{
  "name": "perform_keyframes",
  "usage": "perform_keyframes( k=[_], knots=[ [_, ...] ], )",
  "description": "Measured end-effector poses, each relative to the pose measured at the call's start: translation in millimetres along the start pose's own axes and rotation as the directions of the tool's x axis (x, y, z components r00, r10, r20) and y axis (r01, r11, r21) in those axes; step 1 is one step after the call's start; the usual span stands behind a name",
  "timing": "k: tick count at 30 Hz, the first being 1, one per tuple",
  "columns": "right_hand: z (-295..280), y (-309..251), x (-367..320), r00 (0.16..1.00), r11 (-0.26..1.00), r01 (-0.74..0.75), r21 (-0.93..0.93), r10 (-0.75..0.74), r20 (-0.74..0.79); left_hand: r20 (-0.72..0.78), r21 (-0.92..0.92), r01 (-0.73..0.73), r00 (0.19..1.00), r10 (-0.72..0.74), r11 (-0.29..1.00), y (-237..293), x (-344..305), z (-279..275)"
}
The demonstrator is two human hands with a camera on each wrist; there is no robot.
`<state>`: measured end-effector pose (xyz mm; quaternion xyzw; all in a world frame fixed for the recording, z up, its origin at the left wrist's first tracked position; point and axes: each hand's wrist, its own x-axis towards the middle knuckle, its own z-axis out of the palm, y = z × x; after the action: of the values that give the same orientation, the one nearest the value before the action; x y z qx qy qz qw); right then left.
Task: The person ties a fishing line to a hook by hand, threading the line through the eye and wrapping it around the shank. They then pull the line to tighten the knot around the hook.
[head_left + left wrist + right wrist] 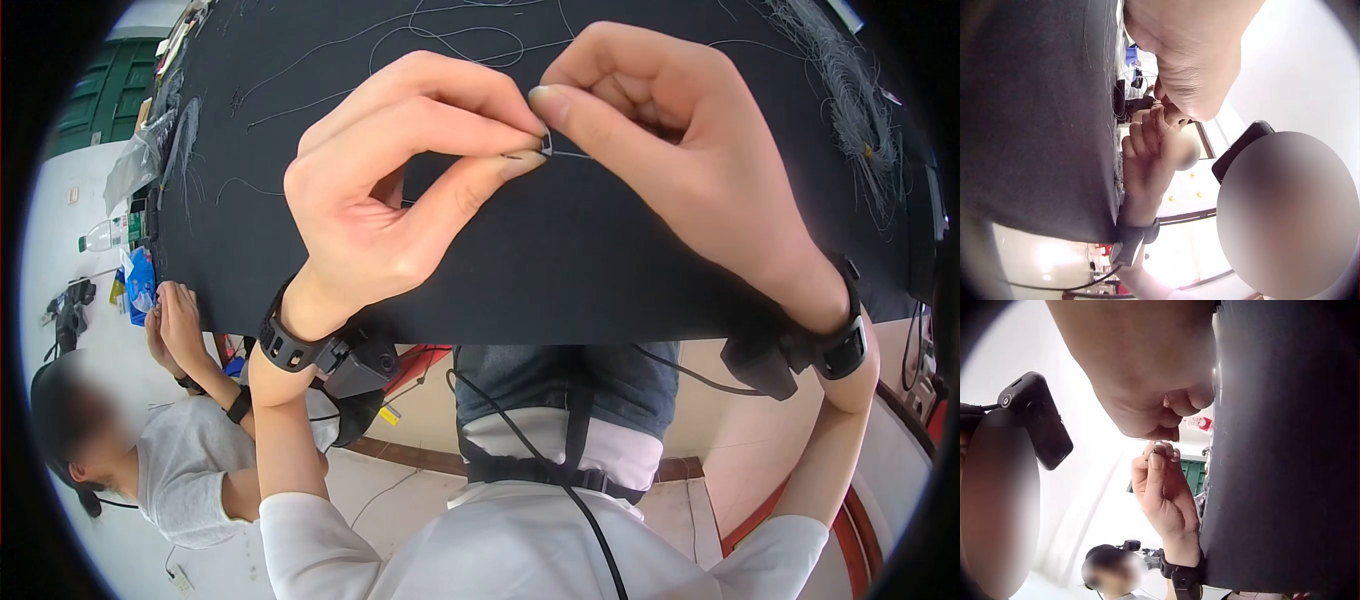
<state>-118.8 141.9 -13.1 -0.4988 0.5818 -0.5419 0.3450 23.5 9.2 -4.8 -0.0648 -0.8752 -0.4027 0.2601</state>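
In the head view my left hand [375, 175] pinches a small dark piece with a shiny face [546, 146] between thumb and fingertips, above the black tabletop [560, 250]. A thin grey cord [572, 155] runs from this piece to the right and passes behind my right thumb. My right hand [690, 150] has its fingers curled, thumb tip and index finger meeting right beside the piece. What lies between those two tips is mostly hidden. Both wrist views show the two hands' fingertips close together, the left hand [1169, 497] and the right hand [1147, 153] each seen from across.
Loose thin cords [450, 35] lie looped on the far part of the tabletop. A bundle of grey strands [865, 130] is at the right, a smaller bundle [183, 150] at the left edge. Another person [190, 460] sits at the left, near a plastic bottle [105, 235] and a blue packet [140, 285].
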Motion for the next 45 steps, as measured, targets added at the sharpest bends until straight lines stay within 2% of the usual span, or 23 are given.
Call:
perform_keyframes(
  k=[1,4,7,23,29,32,36,45],
  knots=[
    [4.1,4.7,-1.0,0.997,0.992,0.070,-0.108,-0.073,-0.023,-0.012,0.001,0.007,1.000,-0.007,1.000,0.6,-0.4,0.2],
    [6.6,4.6,-1.1,1.000,0.998,0.014,-0.066,-0.014,-0.003,-0.021,0.005,0.022,1.000,-0.022,1.000,0.5,-0.5,-0.7],
    [5.5,5.7,-0.5,1.000,0.988,0.001,-0.156,0.002,0.016,-0.029,-0.024,0.029,0.999,-0.030,0.999,-1.0,-1.4,-1.2],
    [12.4,0.9,-5.5,0.999,0.999,-0.035,-0.040,0.035,0.012,-0.106,0.001,0.128,0.986,-0.127,0.992,-8.2,-0.6,2.4],
    [9.2,-7.4,-6.8,1.000,0.998,-0.020,-0.057,0.019,-0.017,-0.035,0.139,0.074,0.997,-0.070,0.988,-9.9,0.0,1.0],
    [10.7,-12.3,-7.5,0.998,0.999,0.020,-0.026,-0.021,-0.057,-0.002,0.159,0.088,0.996,-0.089,0.983,-6.1,1.5,0.6],
    [-0.7,-5.6,-5.5,0.999,0.998,0.029,-0.051,-0.032,-0.044,0.037,0.135,0.057,0.997,-0.063,0.989,-5.2,3.2,1.1],
    [-6.7,-6.2,0.7,0.999,0.998,-0.041,0.038,0.041,-0.022,0.082,0.045,-0.012,0.997,0.008,0.999,-6.2,4.6,1.0]
  ],
)
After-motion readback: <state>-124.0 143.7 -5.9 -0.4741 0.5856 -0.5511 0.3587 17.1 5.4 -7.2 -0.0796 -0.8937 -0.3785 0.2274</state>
